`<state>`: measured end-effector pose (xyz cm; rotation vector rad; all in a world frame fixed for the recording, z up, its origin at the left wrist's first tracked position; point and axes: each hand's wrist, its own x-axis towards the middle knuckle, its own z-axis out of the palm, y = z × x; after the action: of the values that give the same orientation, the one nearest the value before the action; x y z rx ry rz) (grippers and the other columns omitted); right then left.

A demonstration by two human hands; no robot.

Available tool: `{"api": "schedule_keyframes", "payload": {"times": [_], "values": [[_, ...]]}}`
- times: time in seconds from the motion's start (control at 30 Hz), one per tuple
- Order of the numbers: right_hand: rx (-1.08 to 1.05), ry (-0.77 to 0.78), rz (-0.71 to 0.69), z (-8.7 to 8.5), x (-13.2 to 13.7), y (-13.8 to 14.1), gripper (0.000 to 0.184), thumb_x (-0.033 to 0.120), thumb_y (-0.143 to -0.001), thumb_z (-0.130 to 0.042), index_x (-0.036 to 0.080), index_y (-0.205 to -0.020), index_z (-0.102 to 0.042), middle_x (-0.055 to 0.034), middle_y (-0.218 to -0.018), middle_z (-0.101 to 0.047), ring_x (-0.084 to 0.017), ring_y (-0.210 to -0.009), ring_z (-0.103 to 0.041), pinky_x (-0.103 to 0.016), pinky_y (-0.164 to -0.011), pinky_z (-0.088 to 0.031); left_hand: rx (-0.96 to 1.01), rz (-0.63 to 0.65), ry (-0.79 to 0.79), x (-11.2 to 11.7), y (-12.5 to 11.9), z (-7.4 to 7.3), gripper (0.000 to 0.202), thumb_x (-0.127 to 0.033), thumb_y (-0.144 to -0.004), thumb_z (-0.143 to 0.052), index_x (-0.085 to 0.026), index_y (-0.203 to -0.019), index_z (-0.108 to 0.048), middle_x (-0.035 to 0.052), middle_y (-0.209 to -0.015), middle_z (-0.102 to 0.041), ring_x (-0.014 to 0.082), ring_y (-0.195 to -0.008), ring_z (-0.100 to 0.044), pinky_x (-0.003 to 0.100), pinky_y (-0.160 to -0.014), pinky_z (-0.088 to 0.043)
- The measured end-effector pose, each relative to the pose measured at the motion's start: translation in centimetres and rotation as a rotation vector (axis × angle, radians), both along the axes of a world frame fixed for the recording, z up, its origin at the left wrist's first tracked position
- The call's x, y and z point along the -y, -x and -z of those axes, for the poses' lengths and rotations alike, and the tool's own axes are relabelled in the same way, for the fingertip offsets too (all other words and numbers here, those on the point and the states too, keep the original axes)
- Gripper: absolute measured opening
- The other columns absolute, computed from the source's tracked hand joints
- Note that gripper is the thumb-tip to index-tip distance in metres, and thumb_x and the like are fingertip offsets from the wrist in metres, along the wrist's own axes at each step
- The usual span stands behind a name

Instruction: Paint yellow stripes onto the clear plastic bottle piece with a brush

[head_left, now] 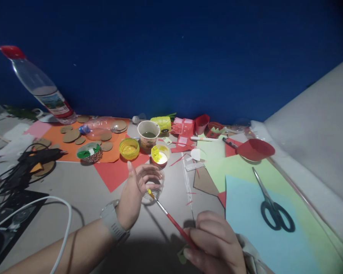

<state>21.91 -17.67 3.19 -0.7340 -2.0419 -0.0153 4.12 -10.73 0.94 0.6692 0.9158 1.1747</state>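
My right hand (215, 239) grips a red-handled paintbrush (175, 222) whose tip carries yellow paint. Fingers of my left hand (131, 199) curl around a clear, ribbed plastic piece (159, 187), like a cut bottle section. The brush tip is at the near side of that piece; whether it touches the plastic I cannot tell. Just beyond stand a small cup of white and yellow paint (160, 155), a yellow paint bowl (129, 148) and a paper cup of murky liquid (148, 134). To their left is a bowl with green paint (89, 153).
Black-handled scissors (271, 207) lie on blue paper (242, 213) at the right. A tall red-capped bottle (45, 91) stands at the back left. A black glue gun (40, 158) and a white cable (67, 224) are at the left. Cardboard discs (71, 136) rest on orange paper.
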Motion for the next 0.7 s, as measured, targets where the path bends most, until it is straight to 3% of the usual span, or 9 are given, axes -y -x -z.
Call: {"api": "schedule_keyframes", "payload": {"times": [0.2,0.33,0.7], "values": [[0.042,-0.111,-0.064,-1.3,-1.1,-0.1,0.029,0.023,-0.092,-0.043,0.016,-0.07,-0.061,-0.0011,-0.068,-0.065,-0.011,-0.059,-0.052,-0.027,-0.059,-0.048,0.003,0.006,-0.003,0.1,0.0,0.0,0.066,-0.068,-0.086,-0.026,-0.014,-0.086,-0.064,0.0097,-0.081,-0.066,0.0176,-0.074,-0.06,0.03,-0.064,-0.053],[0.021,-0.125,-0.049,-1.2,-1.1,0.0,0.035,0.025,-0.094,-0.039,0.016,-0.069,-0.061,-0.0014,-0.068,-0.063,-0.011,-0.058,-0.051,-0.027,-0.058,-0.047,0.013,0.003,0.002,0.2,0.0,0.0,0.066,-0.067,-0.086,-0.025,-0.014,-0.084,-0.064,0.0094,-0.079,-0.066,0.0155,-0.071,-0.058,0.026,-0.061,-0.051],[0.03,-0.126,-0.019,-0.9,-0.8,-0.2,0.03,0.022,-0.092,-0.041,0.018,-0.071,-0.061,-0.0009,-0.069,-0.065,-0.012,-0.06,-0.053,-0.028,-0.057,-0.048,0.064,0.008,0.016,-0.1,-0.1,-0.1,0.065,-0.068,-0.085,-0.027,-0.014,-0.083,-0.063,0.0096,-0.079,-0.066,0.0149,-0.069,-0.058,0.026,-0.06,-0.051]]}}
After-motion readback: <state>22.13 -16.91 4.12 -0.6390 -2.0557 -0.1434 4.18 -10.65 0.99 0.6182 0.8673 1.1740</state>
